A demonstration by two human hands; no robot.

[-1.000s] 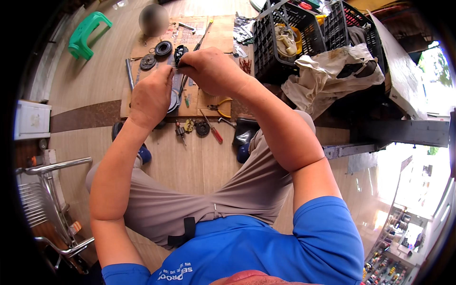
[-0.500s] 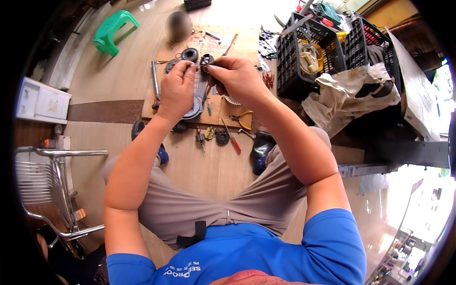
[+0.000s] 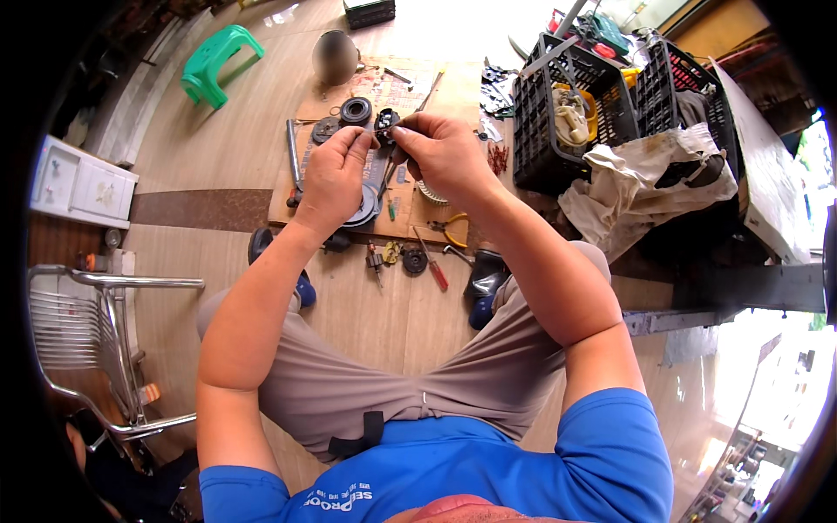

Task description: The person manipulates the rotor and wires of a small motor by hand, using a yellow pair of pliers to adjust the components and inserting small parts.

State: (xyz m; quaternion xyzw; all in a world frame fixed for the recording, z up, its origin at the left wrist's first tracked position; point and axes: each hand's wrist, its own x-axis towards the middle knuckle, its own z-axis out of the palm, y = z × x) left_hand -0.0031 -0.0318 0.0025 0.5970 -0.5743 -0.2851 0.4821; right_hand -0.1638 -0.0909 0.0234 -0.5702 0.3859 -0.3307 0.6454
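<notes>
Above a cardboard sheet (image 3: 410,218) on the floor, my two hands are raised close together. My left hand (image 3: 333,179) is closed in a pinch, thumb against fingers. Opposite it, my right hand (image 3: 449,159) pinches too, its fingertips a short gap from the left ones. A thin wire-like piece (image 3: 381,131) spans that gap, too small to name surely. Just beyond the fingertips lies a black round part (image 3: 387,117), partly covered. Beside it are a black ring (image 3: 355,110) and a grey disc (image 3: 324,131). A grey round housing (image 3: 370,209) is half hidden under my left hand.
Yellow-handled pliers (image 3: 455,230), a red screwdriver (image 3: 439,277) and a black disc (image 3: 414,261) lie near my feet. A metal tube (image 3: 294,155) is at the left. Black crates (image 3: 545,131) with a draped cloth (image 3: 641,179) stand right. A green stool (image 3: 222,57) stands far left.
The whole view has shifted slightly, so the scene sits a little lower and to the right. Both hands keep their pinches close together, with only small finger movement.
</notes>
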